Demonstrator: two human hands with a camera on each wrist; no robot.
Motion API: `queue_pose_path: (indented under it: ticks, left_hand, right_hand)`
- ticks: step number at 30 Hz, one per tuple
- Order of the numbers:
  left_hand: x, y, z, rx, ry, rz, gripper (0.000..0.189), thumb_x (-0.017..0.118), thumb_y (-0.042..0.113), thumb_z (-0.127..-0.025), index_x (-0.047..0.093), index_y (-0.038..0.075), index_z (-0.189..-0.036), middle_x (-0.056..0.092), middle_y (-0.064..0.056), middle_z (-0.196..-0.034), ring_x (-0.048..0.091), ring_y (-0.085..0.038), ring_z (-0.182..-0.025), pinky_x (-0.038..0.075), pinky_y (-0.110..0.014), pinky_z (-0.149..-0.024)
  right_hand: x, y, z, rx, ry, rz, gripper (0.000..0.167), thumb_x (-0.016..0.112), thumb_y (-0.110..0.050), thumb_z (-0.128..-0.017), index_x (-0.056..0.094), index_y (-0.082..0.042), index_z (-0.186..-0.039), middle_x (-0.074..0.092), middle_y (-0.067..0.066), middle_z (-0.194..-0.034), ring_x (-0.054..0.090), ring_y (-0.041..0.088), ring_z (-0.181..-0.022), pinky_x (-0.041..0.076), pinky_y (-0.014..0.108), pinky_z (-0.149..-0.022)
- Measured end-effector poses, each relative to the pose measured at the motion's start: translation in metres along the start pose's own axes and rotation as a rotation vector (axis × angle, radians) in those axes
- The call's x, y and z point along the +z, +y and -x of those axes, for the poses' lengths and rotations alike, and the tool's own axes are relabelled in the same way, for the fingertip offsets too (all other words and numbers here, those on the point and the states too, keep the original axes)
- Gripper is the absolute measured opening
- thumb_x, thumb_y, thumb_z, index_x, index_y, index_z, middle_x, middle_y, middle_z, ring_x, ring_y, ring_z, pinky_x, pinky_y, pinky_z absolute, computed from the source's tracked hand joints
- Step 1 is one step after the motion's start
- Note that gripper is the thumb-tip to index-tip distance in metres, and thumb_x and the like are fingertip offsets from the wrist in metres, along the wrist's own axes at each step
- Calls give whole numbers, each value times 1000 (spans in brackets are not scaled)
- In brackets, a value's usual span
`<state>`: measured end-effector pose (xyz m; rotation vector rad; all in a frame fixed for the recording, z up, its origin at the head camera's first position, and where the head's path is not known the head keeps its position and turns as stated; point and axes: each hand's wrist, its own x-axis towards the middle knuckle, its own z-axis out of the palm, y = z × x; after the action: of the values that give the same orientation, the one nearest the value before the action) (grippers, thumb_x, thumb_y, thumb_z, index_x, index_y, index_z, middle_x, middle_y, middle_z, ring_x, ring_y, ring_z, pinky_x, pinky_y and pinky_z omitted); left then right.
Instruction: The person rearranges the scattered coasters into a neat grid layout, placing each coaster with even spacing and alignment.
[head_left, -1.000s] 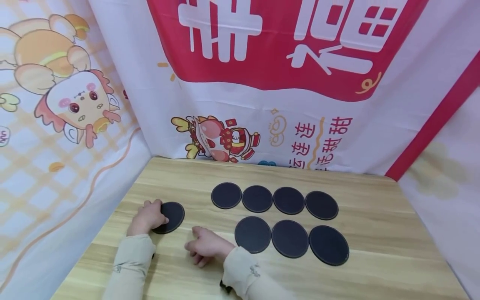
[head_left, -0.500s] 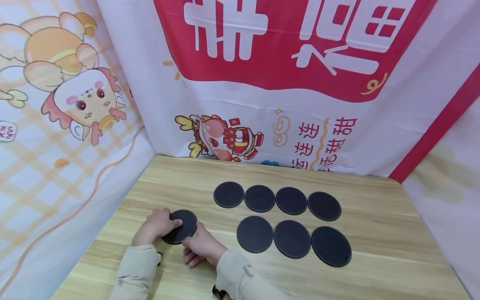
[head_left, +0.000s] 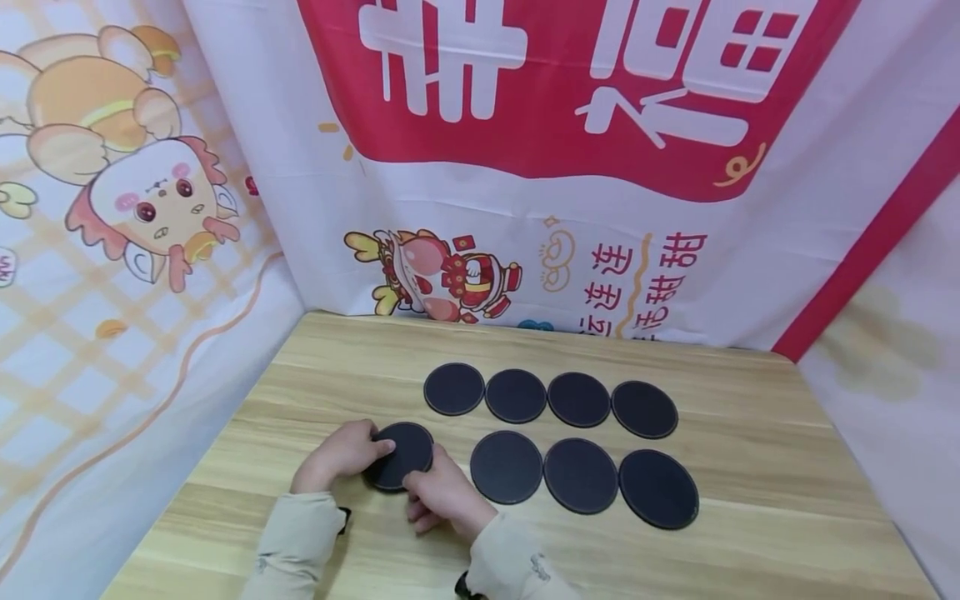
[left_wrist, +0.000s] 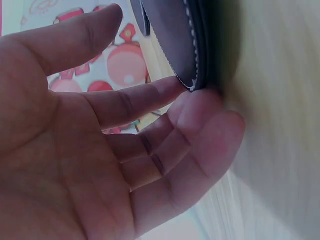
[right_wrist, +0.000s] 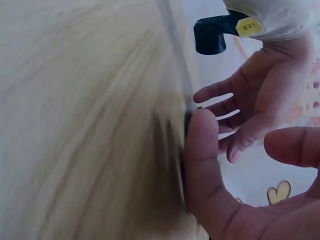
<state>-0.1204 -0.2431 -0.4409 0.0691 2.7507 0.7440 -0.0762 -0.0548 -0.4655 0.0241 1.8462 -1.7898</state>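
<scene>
A round black coaster [head_left: 408, 457] with a stitched rim lies low over the wooden table, between both hands. My left hand [head_left: 341, 455] holds its left side, thumb over the top. In the left wrist view its bent fingers [left_wrist: 150, 102] meet the coaster's stitched edge [left_wrist: 175, 40], and the thumb stands apart above. My right hand [head_left: 447, 497] holds the right side, thumb at the near rim and index finger at the far rim. The right wrist view shows its index finger [right_wrist: 202, 160] low along the tabletop, with the left hand [right_wrist: 265, 95] opposite.
Two rows of black coasters lie to the right: a back row [head_left: 516, 396] of several and a front row [head_left: 581, 475] of three. The wooden table [head_left: 765, 467] meets a printed cloth [head_left: 300, 208] at the back and left.
My left hand has brought the coaster rightward from the table's left side. The right hand has come onto its right edge, and both have moved right with it, nearer the front row.
</scene>
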Motion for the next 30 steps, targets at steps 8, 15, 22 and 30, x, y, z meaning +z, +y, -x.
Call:
queue_pose_path:
  ticks: [8,15,22,30]
  left_hand:
    - [10,13,-7,11,11,-25,26,68,24,-96,65,-1,-94,63,-7,-84,59,-24,-79,50,-44,-74]
    - [12,19,-6,1,6,-6,26,67,23,-97,66,-3,-99,66,-10,-90,61,-26,-84,50,-47,-79]
    - [14,19,-5,-3,3,-4,26,66,23,-98,66,-3,-100,67,-10,-93,61,-27,-88,50,-48,-82]
    - [16,23,-5,10,20,2,26,65,26,-98,66,-1,-98,66,-10,-94,61,-27,-88,49,-48,-82]
  right_hand:
    - [-20,3,6,38,11,16,69,63,-11,-92,29,4,-150,62,19,-89,64,22,-58,58,39,-51]
    - [-22,4,9,26,35,65,87,63,-13,-93,9,4,-159,64,16,-85,65,22,-58,57,40,-51]
    - [-22,5,15,-42,-20,188,86,65,-14,-96,10,0,-160,61,10,-69,61,21,-55,50,32,-47]
    - [-90,-11,35,-185,-145,242,56,60,-15,-101,40,2,-151,67,19,-88,68,36,-71,57,45,-62]
